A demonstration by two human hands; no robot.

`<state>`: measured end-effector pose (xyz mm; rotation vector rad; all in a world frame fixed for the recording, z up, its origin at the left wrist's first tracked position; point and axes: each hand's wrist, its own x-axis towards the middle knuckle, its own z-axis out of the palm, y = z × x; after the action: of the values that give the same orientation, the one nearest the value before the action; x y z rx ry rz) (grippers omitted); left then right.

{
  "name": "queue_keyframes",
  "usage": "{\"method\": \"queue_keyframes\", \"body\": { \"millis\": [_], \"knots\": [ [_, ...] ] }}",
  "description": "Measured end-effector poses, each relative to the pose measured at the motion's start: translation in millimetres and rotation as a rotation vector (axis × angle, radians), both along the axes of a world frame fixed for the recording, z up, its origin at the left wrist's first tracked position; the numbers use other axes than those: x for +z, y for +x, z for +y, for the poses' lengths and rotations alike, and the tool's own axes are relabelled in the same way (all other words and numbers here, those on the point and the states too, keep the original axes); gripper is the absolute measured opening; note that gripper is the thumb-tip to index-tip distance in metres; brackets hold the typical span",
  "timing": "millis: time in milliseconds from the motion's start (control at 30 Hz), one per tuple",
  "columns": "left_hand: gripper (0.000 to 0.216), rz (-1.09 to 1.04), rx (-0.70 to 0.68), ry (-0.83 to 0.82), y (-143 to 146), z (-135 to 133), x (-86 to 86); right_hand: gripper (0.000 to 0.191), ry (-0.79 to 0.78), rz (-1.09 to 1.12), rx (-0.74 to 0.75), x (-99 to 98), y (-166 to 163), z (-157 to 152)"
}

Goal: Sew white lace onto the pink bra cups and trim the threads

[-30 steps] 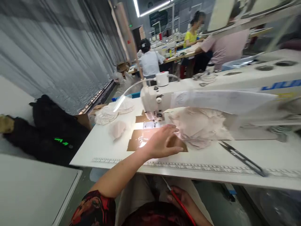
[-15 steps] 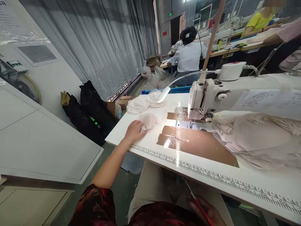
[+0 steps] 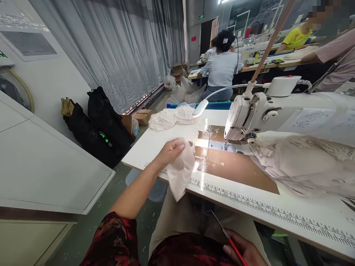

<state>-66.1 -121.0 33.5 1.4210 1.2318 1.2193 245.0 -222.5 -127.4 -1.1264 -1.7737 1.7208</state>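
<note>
Left hand (image 3: 172, 150) grasps a pale cloth piece (image 3: 181, 170) between thumb and fingers, its pointed end hanging past the near edge of the white table (image 3: 141, 151), left of the sewing machine (image 3: 255, 111). Right hand (image 3: 245, 248), lower down by the lap, is closed around a red-handled tool (image 3: 233, 246). Lacy pieces (image 3: 174, 118) lie beyond the cloth; pale fabric (image 3: 307, 162) is heaped beside the machine
</note>
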Motion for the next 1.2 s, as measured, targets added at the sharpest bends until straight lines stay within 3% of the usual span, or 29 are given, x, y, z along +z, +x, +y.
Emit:
{"method": "queue_keyframes", "body": {
  "millis": [167, 300, 433, 667, 800, 1033, 1200],
  "knots": [
    [0.038, -0.177, -0.209, -0.402, 18.8, -61.6, -21.5, 0.051, 0.086, 0.022, 0.004, 28.1, 9.8, 1.0],
    [0.037, -0.082, -0.319, -0.419, 21.6, -99.5, -42.7, 0.054, 0.116, -0.001, 0.132, 53.9, 2.3, 7.0],
    [0.039, -0.009, -0.236, -0.369, 22.0, -120.4, -57.7, 0.052, -0.043, 0.005, 0.259, 69.1, -22.0, 11.1],
    [0.039, 0.015, -0.132, -0.334, 18.0, -140.0, -72.0, 0.051, -0.082, -0.006, 0.343, 66.9, -47.3, 11.7],
    [0.038, -0.018, -0.132, -0.341, 12.9, -144.2, -72.9, 0.045, 0.029, -0.013, 0.386, 69.9, -56.3, 13.3],
    [0.042, -0.023, -0.141, -0.391, 8.1, -146.5, -79.3, 0.049, 0.318, -0.161, 0.389, 67.8, -66.9, 16.2],
    [0.043, -0.035, -0.155, -0.391, 5.5, -146.9, -84.2, 0.054, 0.390, -0.186, 0.402, 67.0, -71.9, 17.5]
  ]
}}
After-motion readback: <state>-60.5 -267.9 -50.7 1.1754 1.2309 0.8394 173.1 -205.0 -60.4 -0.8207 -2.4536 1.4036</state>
